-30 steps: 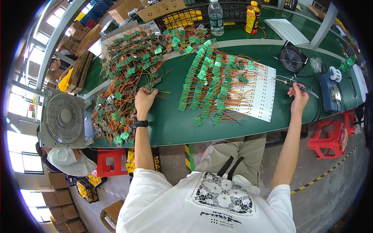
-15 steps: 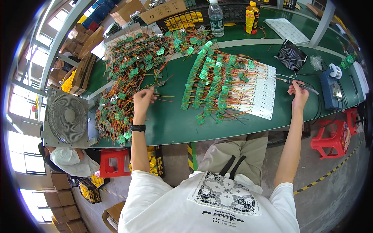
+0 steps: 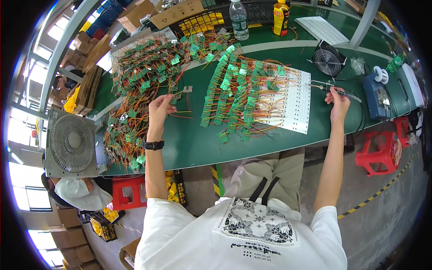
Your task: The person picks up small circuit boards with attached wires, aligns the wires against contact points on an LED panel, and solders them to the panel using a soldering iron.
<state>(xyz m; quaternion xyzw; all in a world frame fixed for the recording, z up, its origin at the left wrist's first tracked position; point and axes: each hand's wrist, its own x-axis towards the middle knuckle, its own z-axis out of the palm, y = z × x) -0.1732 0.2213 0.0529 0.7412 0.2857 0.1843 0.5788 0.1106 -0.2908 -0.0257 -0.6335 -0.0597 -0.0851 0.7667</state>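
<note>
Near the right edge of the big tangle of wired boards, my left hand (image 3: 161, 110) is closed in a pinch. From its fingertips sticks out a small silver-grey wired part (image 3: 187, 89). Thin wires also stretch across the bench beside this hand. My right hand (image 3: 339, 103) grips a soldering iron (image 3: 339, 92), its tip pointing left toward the white perforated board (image 3: 297, 101). Between my hands, rows of small green circuit boards (image 3: 225, 85) with red, orange and dark wires lie on the bench and partly over the white board.
A heap of wired green boards (image 3: 144, 67) covers the bench's left part, near a grey box fan (image 3: 72, 141). At right are a small black fan (image 3: 329, 62) and a blue soldering station (image 3: 377, 96). Two bottles, a water bottle (image 3: 239, 20) and a yellow-labelled one (image 3: 281, 18), stand behind.
The view has shifted slightly, so the bench appears farther left. At my left fingertips, the small silver-grey part now shows more plainly. My right hand keeps its grip on the soldering iron.
</note>
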